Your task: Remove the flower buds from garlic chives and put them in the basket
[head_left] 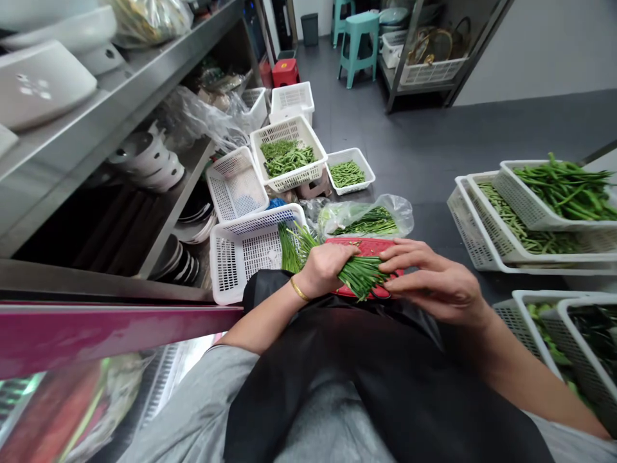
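My left hand [325, 267], with a gold bangle on its wrist, is closed around a bunch of chives [362, 275], long thin green stalks. The stalk ends fan out toward my right, and the other ends stick out beyond my left hand. Close by on the right is my right hand [436, 283], its fingers apart and the fingertips at the stalk ends. Beneath the bunch lies a red board [369, 245] with small scraps on it, partly hidden by my hands. More green stalks [289, 251] rest in a white basket [229, 257] left of my left hand.
A clear plastic bag [402, 212] of green stalks lies beyond the board. White baskets of green beans [289, 161] stand farther off, with a smaller basket [354, 186] beside them. Stacked vegetable baskets [482, 257] are on the right. A metal shelf [159, 58] runs along the left.
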The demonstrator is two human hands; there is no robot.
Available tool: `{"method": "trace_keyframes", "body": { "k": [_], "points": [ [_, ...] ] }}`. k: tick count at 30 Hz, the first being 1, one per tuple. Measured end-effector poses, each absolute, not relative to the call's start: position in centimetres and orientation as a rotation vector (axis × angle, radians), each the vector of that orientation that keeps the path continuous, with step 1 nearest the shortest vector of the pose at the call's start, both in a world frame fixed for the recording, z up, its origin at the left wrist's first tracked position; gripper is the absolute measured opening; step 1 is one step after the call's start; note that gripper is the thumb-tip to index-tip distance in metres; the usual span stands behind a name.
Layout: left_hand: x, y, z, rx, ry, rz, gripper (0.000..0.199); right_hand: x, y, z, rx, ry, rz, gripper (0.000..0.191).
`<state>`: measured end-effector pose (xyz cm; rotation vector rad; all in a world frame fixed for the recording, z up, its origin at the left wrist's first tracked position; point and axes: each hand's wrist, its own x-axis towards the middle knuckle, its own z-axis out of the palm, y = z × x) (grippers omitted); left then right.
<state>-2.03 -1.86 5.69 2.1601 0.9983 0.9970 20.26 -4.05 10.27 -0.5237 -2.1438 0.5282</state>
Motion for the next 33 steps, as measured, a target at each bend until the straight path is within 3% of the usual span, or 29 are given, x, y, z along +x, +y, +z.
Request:
{"method": "trace_keyframes", "body": {
  "k": [4,8,14,21,28,33],
  "points": [
    [-1.3,-1.6,5.9,2.050,1.067,0.964,0.014,20.5,-4.9,10.4,-0.633,-1.815,0.496,0.034],
    [-0.5,-0.3,7.6,1.713,1.228,1.160,0.018,19.6,-4.5,8.5,-0.740,-1.664,0.472,0.086],
    [0.7,1.8,11.8,1.081,0.895,1.431,0.033,15.5,-0.8,3.8,-1.064,-1.879,0.904,0.107],
    [1.2,2.5,12.8,0.915,0.910,1.607,0.034,11.6,-1.5,3.9,-0.937,-1.702,1.395,0.082],
    [0.5,4.7,12.4,0.832,0.924,1.450,0.032,10.8,1.0,3.9,-1.059,-1.550,1.346,0.065],
    [-0.6,6.1,12.7,0.875,0.775,1.239,0.031,11.1,1.1,4.3,-0.598,-1.261,1.983,0.041]
  ]
}}
